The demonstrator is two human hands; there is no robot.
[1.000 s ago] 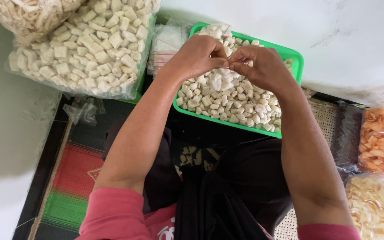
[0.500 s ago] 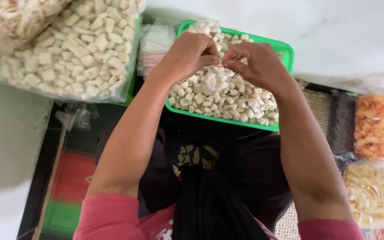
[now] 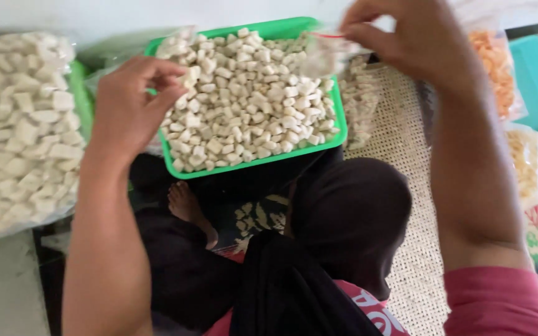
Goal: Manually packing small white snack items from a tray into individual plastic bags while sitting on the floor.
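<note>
I see my right hand (image 3: 406,37) pinching a small clear plastic packet of white crackers (image 3: 322,53) by its far top edge; I judge it light, crinkly, fragile. My left hand (image 3: 133,102) hovers half-curled, empty, over the green plastic tray (image 3: 337,112).

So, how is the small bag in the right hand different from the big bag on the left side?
The small bag is lifted by the right hand, above the green tray's corner; the big bag rests down at the left, untouched. The small bag holds only a little and looks blurred; the big bag bulges with many pale chunks. The small bag has a red strip at its top; none shows on the big bag. Both are clear plastic with pale pieces inside.
</note>
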